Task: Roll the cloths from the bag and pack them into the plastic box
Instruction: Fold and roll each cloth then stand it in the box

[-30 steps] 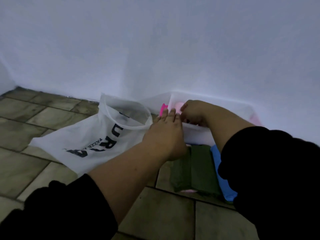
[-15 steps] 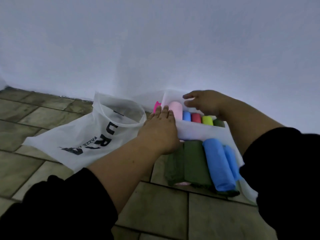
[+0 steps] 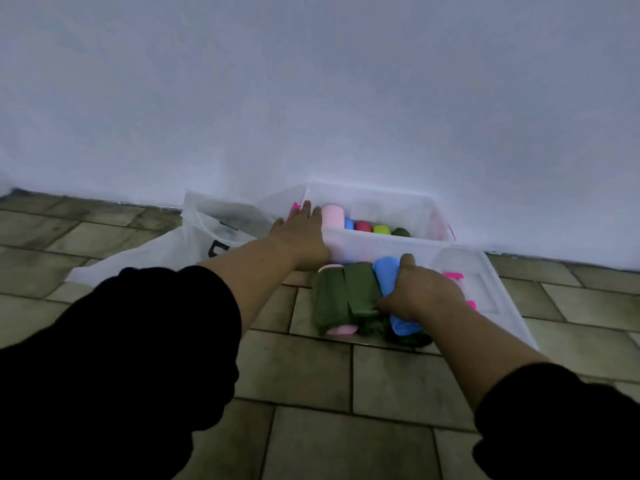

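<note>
A clear plastic box [image 3: 381, 242] stands on the floor against the white wall. Inside it lie rolled cloths: a pale pink roll [image 3: 333, 216], then blue, red, yellow-green and dark green ones. My left hand [image 3: 303, 233] rests flat on the box's near left corner, fingers straight. In front of the box, rolled cloths lie on the tiles: two olive green rolls [image 3: 343, 299] with a pink one beneath. My right hand [image 3: 420, 294] grips a blue roll [image 3: 388, 277] there. The white bag [image 3: 180, 251] with black lettering lies to the left, mouth open.
The box's clear lid [image 3: 491, 289] with pink clips lies on the floor to the right of the rolls. The wall runs close behind the box. Brown floor tiles [image 3: 346, 427] stretch toward me.
My right hand left the box's far rim, came down to the pile in front and took hold of the blue roll. My left hand stayed on the box's corner.
</note>
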Demonstrator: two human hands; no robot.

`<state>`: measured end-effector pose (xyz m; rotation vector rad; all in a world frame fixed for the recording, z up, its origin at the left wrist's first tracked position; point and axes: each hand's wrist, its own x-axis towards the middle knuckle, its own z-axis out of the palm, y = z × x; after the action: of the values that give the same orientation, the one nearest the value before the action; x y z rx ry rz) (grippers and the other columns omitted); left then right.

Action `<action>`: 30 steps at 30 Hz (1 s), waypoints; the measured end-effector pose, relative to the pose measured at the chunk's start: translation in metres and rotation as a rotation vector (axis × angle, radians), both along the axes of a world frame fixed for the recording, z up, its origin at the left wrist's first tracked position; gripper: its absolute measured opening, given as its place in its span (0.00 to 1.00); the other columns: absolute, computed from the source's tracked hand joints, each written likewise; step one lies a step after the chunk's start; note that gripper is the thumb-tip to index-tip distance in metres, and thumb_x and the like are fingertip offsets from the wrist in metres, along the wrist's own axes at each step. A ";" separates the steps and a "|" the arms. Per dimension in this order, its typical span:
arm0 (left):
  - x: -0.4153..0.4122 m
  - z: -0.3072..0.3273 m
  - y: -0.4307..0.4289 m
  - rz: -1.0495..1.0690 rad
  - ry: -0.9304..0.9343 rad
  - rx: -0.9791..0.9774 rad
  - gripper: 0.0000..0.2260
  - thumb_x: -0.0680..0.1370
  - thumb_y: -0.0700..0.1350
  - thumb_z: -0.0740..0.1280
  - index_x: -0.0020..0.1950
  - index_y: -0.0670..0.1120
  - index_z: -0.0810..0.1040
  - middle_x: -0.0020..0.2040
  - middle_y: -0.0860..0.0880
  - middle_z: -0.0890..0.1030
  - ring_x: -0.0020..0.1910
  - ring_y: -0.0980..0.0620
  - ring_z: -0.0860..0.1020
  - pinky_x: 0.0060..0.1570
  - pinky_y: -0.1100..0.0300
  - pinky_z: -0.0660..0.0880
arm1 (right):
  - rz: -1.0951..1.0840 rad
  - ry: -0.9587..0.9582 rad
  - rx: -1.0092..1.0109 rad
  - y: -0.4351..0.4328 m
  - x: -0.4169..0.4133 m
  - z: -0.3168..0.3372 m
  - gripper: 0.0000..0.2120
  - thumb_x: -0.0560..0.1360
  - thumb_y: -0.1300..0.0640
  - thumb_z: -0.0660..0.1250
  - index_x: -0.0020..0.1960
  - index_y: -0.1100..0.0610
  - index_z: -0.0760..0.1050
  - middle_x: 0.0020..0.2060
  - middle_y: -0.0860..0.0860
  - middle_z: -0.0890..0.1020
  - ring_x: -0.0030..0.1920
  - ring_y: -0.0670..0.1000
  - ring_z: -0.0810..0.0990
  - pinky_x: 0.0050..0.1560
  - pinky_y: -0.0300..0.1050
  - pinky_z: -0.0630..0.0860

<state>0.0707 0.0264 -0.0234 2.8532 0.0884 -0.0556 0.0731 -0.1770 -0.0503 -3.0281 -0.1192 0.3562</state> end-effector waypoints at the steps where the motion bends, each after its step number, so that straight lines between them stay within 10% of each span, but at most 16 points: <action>1: -0.006 0.001 0.001 0.006 -0.024 -0.049 0.40 0.75 0.54 0.65 0.78 0.47 0.45 0.79 0.46 0.44 0.77 0.46 0.45 0.73 0.45 0.50 | -0.039 0.003 0.085 -0.003 0.000 0.001 0.39 0.67 0.45 0.70 0.68 0.58 0.56 0.54 0.58 0.78 0.54 0.59 0.78 0.44 0.48 0.70; 5: -0.038 0.004 0.005 -0.023 -0.141 -0.270 0.37 0.72 0.52 0.65 0.77 0.50 0.53 0.79 0.46 0.49 0.77 0.49 0.49 0.73 0.50 0.53 | -0.172 -0.095 0.446 -0.022 -0.022 0.005 0.32 0.66 0.48 0.71 0.64 0.56 0.62 0.50 0.56 0.77 0.49 0.59 0.78 0.43 0.47 0.71; 12: -0.102 0.001 0.012 0.030 -0.398 -0.522 0.24 0.73 0.42 0.69 0.69 0.51 0.71 0.69 0.51 0.70 0.63 0.58 0.69 0.53 0.76 0.58 | 0.315 -0.383 0.317 -0.024 -0.110 -0.035 0.34 0.62 0.53 0.69 0.68 0.51 0.67 0.56 0.53 0.78 0.53 0.58 0.76 0.49 0.51 0.75; 16: -0.122 -0.008 0.006 0.014 -0.258 -0.502 0.20 0.74 0.43 0.68 0.65 0.53 0.74 0.61 0.53 0.75 0.57 0.59 0.71 0.44 0.75 0.61 | 0.406 -0.355 0.120 -0.016 -0.137 -0.062 0.31 0.67 0.49 0.64 0.69 0.47 0.65 0.60 0.48 0.74 0.56 0.54 0.72 0.52 0.49 0.72; 23: -0.138 -0.024 -0.015 -0.158 0.108 -0.558 0.09 0.76 0.45 0.68 0.55 0.52 0.80 0.48 0.56 0.82 0.46 0.64 0.79 0.47 0.72 0.72 | 0.559 -0.323 0.334 -0.019 -0.154 -0.064 0.22 0.68 0.53 0.65 0.62 0.46 0.73 0.57 0.45 0.75 0.54 0.51 0.74 0.49 0.43 0.71; 30: -0.145 -0.047 -0.041 -0.253 0.368 -0.198 0.18 0.82 0.50 0.56 0.70 0.48 0.70 0.70 0.46 0.71 0.66 0.48 0.70 0.63 0.59 0.66 | 0.274 -0.357 0.359 -0.023 -0.164 -0.060 0.24 0.62 0.46 0.63 0.58 0.47 0.70 0.54 0.47 0.71 0.54 0.51 0.72 0.51 0.43 0.71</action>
<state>-0.0743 -0.0143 -0.0705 2.6066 -0.1924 -0.6056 -0.0910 -0.2001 -0.1102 -2.6831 -0.5596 -0.1787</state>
